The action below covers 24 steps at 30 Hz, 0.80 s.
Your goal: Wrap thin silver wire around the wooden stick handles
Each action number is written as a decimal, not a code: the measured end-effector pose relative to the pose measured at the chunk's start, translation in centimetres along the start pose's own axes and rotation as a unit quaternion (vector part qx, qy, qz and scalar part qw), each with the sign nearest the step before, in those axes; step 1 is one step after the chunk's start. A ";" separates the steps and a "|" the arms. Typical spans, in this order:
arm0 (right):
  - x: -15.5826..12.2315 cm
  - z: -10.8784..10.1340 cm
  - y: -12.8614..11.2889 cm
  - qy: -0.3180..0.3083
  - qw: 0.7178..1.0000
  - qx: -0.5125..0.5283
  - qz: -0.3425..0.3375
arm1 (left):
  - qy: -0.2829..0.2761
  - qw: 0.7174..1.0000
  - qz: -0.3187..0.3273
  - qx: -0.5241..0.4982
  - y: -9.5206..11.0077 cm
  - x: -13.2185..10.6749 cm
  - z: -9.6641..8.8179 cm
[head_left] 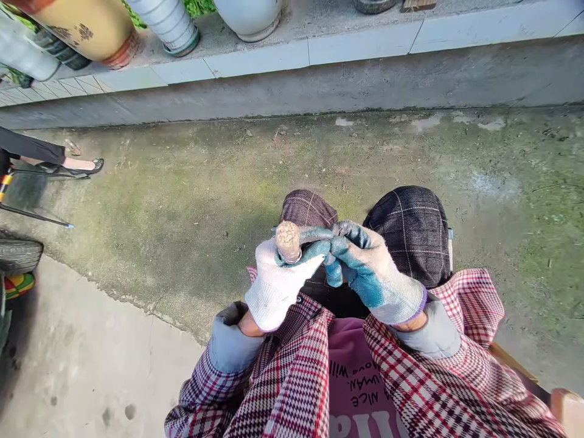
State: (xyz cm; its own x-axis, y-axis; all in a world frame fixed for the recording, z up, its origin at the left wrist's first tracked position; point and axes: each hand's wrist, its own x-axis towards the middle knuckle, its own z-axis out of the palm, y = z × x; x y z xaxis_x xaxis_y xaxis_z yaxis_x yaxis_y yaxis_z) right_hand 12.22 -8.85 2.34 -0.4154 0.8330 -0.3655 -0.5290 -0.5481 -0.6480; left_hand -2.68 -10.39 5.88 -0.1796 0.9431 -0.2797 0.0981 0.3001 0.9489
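Note:
My left hand [285, 283], in a white knit glove with teal coating, is closed around a short, pale brown wooden handle [288, 238]. Its rough, blunt end points up at me, and a shiny band circles it just above the glove. What the handle belongs to is hidden below. My right hand [371, 274], gloved the same way with a purple cuff edge, has its fingers pinched together against the left fingertips. Whatever lies between them is too covered to make out. Both hands are above my lap, between my knees in dark checked trousers [410, 234].
A low tiled ledge [360, 47] runs across the far side, carrying a yellow pot [86, 27] and a white pot [250, 15]. At left are another person's foot [86, 164], a thin-legged black frame [36, 214] and a dark grey ribbed object [20, 255]. Mossy concrete [182, 182] spreads ahead.

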 end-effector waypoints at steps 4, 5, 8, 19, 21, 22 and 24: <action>0.1 -0.5 0.6 -0.014 1.000 -0.026 0.003 | -0.015 0.999 -0.039 -0.018 0.2 0.2 0.0; 0.0 -0.8 0.6 -0.013 0.999 -0.045 0.003 | -0.022 0.998 -0.050 -0.015 0.2 0.3 0.1; -0.2 -1.8 -0.1 -0.008 0.992 -0.127 -0.021 | -0.050 0.996 -0.078 -0.008 0.0 0.6 0.2; 0.0 -3.8 -5.5 -0.107 0.819 -0.495 -0.269 | -0.101 0.978 -0.181 0.009 0.4 1.4 1.1; 0.3 -4.0 -6.0 -0.126 0.799 -0.516 -0.282 | -0.114 0.972 -0.205 0.004 0.5 1.7 1.3; 0.3 -4.0 -6.3 -0.131 0.788 -0.529 -0.287 | -0.120 0.970 -0.213 0.006 0.6 1.8 1.4; 0.1 -4.0 -6.8 -0.135 0.759 -0.565 -0.294 | -0.132 0.967 -0.218 0.015 1.0 2.0 1.5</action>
State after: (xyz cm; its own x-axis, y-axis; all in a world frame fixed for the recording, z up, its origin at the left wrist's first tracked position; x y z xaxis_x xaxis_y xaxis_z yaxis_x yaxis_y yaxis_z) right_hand 18.76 -4.74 3.99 -0.5700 0.7794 0.2601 0.2276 0.4539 -0.8615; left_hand -1.43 -7.97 6.06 0.0459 0.7288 -0.6832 0.0992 0.6772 0.7291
